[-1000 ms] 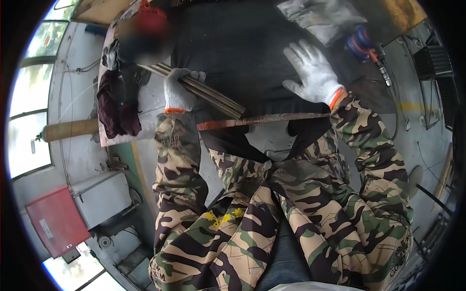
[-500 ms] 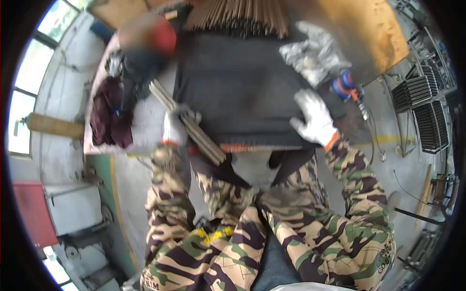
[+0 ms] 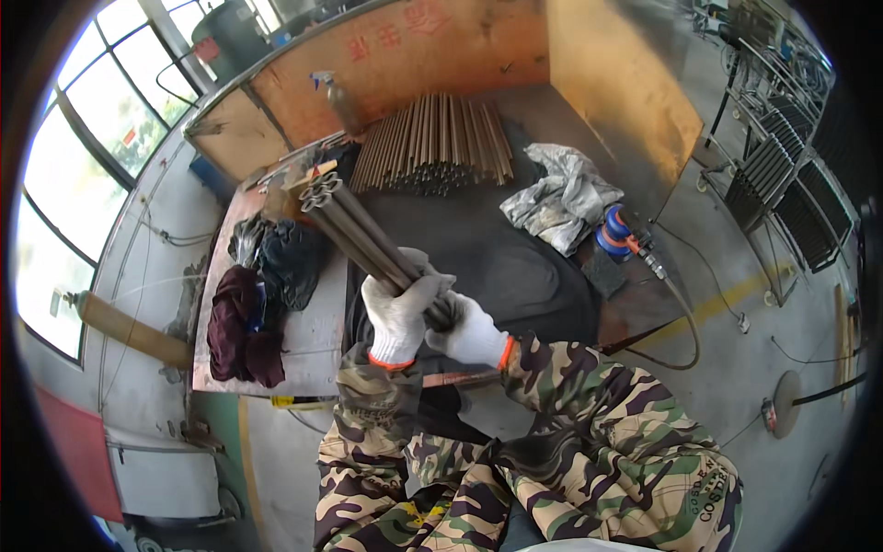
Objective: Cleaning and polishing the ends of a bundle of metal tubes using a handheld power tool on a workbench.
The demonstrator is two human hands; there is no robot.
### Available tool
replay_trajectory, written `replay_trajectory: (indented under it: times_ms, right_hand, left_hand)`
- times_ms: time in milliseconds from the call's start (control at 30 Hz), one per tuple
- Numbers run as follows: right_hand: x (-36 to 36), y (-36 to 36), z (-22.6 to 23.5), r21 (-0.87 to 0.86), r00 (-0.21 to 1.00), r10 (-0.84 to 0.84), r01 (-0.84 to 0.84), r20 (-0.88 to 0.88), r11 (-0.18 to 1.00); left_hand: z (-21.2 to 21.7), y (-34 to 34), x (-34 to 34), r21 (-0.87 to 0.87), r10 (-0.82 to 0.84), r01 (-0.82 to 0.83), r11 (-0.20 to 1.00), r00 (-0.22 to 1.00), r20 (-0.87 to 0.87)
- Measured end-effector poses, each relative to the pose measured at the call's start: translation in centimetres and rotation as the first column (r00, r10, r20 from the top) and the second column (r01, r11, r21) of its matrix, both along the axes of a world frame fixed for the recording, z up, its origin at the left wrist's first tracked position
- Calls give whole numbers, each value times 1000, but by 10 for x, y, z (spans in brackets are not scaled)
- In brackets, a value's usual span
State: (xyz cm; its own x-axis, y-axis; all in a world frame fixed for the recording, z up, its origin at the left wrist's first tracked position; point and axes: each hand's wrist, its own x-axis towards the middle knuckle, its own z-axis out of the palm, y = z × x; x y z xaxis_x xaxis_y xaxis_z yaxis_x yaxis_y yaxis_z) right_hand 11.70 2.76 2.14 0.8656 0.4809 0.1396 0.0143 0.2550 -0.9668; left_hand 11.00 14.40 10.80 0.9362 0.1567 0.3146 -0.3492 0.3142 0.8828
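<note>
A small bundle of brown metal tubes (image 3: 354, 230) is held up at a slant over the front of the table. Its open round ends point to the far left. My left hand (image 3: 402, 313), in a white glove with an orange cuff, is wrapped around the bundle. Close by, my right hand (image 3: 474, 333), gloved alike, grips the near end of the same tubes, and the two hands touch or nearly touch. Beneath them lies a black cloth (image 3: 478, 248). Farther back on the table rests a large pile of similar tubes (image 3: 432, 143).
To the right sit a crumpled silvery-grey sheet (image 3: 561, 198) and a blue-and-orange air sander (image 3: 618, 235) with a hose. Dark red cloth (image 3: 241, 327) lies at the left. Wooden boards (image 3: 405, 55) wall the far side, where a spray bottle (image 3: 340, 101) stands.
My right hand has left the black cloth and closed on the tubes. The bundle has risen and moved inward from the table's front left edge. The view has tilted up.
</note>
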Motion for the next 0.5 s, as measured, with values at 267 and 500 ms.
replay_trajectory:
  times_ms: [267, 500]
  right_hand:
    - [64, -37, -83, -109, 998, -61, 61, 4, 992]
    - [38, -45, -44, -135, 902, -146, 217, 407, 967]
  left_hand:
    - [-78, -40, 48, 150, 42, -30, 988, 996, -82]
    - [-87, -28, 37, -392, -100, 50, 919, 989, -110]
